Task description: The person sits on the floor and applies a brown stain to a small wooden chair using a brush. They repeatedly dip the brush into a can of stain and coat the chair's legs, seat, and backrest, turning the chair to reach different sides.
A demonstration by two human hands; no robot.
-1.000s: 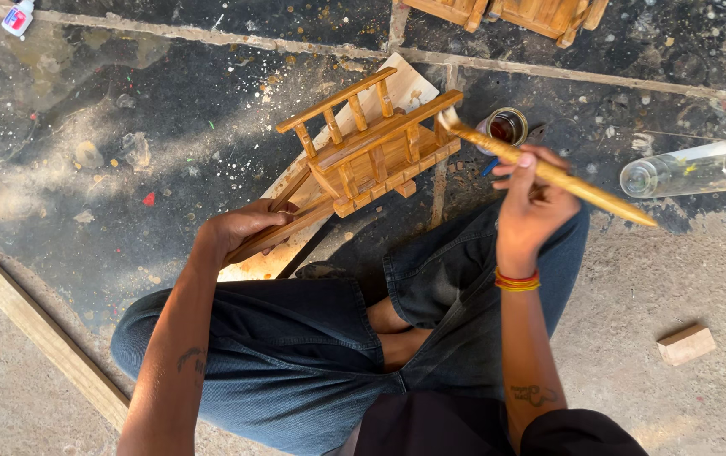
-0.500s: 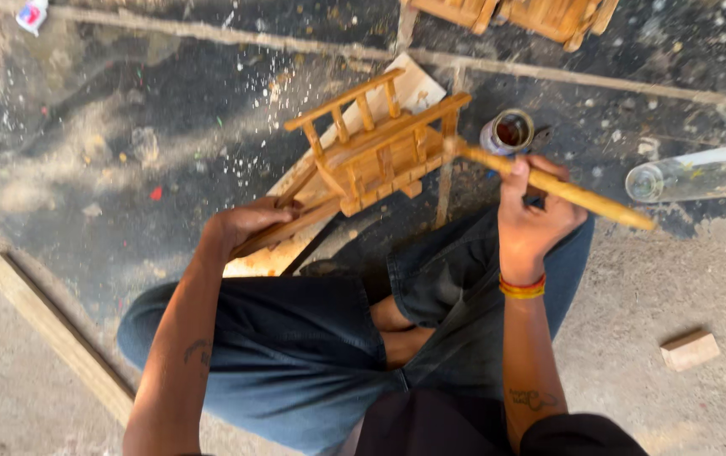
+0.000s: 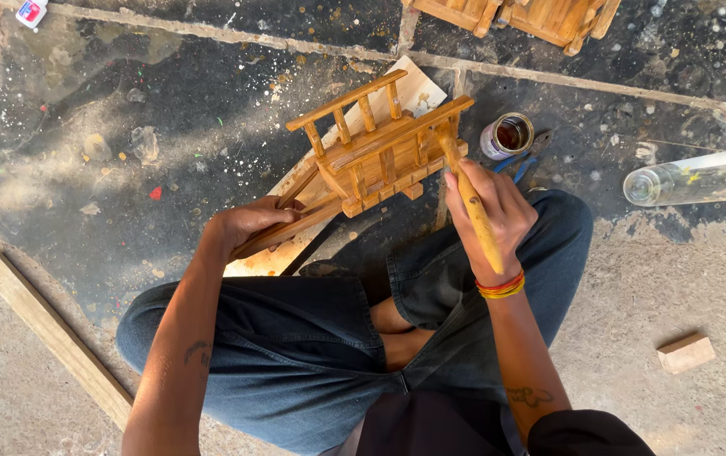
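Note:
I sit cross-legged on the floor in dark jeans. My left hand grips the long wooden handle of a small bamboo cart model, which is tilted up off a pale wooden board. My right hand holds a long wooden-handled brush, its tip pressed against the right end of the cart's frame. A small open tin of brown varnish stands just right of the cart, close to my right hand.
A clear glass bottle lies on its side at the right. A small wood block rests at the lower right, a long wooden strip at the lower left. More wooden models sit at the top edge. The floor is stained dark.
My right hand has swung the brush from pointing out to the right, near the tin, round onto the cart's right end. The left hand keeps its hold on the handle.

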